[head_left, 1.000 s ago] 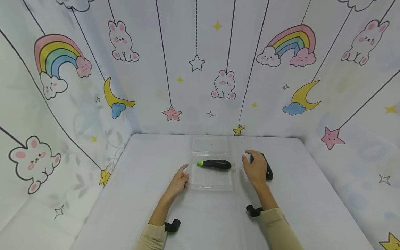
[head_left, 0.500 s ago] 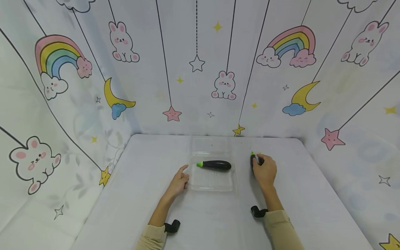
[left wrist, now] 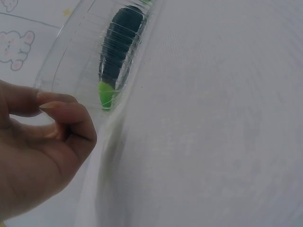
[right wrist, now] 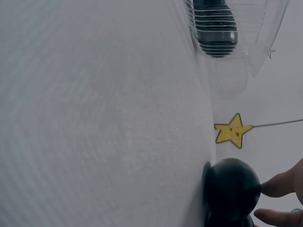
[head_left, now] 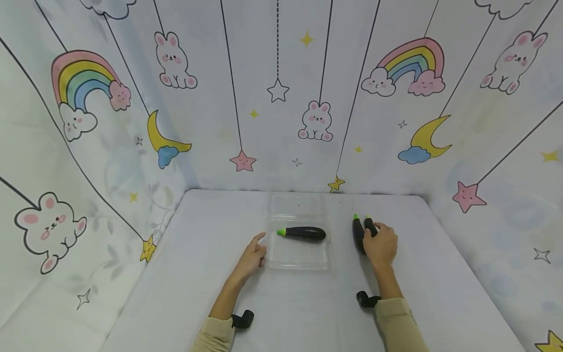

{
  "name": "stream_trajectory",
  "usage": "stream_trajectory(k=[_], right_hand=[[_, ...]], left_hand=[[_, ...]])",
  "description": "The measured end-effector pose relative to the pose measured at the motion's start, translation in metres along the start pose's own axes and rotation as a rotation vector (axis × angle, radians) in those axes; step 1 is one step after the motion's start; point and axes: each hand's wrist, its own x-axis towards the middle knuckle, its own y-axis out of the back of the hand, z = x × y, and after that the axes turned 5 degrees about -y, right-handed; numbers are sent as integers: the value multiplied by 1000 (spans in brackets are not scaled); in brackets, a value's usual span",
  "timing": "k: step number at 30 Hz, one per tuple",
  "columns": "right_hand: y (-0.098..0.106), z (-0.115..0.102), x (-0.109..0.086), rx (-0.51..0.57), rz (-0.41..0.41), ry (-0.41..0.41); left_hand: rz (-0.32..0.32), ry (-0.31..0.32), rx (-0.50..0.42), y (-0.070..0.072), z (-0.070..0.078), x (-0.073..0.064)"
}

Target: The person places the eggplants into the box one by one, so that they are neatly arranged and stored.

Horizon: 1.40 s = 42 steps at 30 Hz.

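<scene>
One black eggplant (head_left: pixel 305 233) with a green tip lies crosswise in a clear plastic clamshell box (head_left: pixel 297 263). Beside that box's left edge rests my left hand (head_left: pixel 251 255), index finger stretched out and the other fingers loosely curled, holding nothing. To the right of the box lie two more eggplants side by side: a left one (head_left: pixel 358 234) and a right one (head_left: pixel 370 227). My right hand (head_left: pixel 381 247) grips the right one, covering its lower part. In the right wrist view, fingertips (right wrist: pixel 274 185) are close to a dark rounded eggplant end (right wrist: pixel 232 187).
The box lid (head_left: pixel 296 203) stands opened out toward the back of the white table (head_left: pixel 211 215). A patterned cloth backdrop (head_left: pixel 281 127) rises behind and at both sides. Black wrist cameras are on both arms, one at the left wrist (head_left: pixel 243 319).
My right hand has shifted right, from over the left of the two loose eggplants to the right one, leaving the left one uncovered. The left hand has stayed still.
</scene>
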Motion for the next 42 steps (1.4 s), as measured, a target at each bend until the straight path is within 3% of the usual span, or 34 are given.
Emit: stream_trajectory(k=[6,12,23,42], right_hand=[[6,3,0,-64,-110,-101],[9,5,0,-110,-160,-137],[9,8,4,-110,-168,-130],[22,-7,6,-36,-120,-95]], left_hand=[[3,0,4,-1,1,-1],[13,-6,-16,-1,2,-2],[9,1,6,-2,-2,0],[10,0,-1,-1,-1,0]])
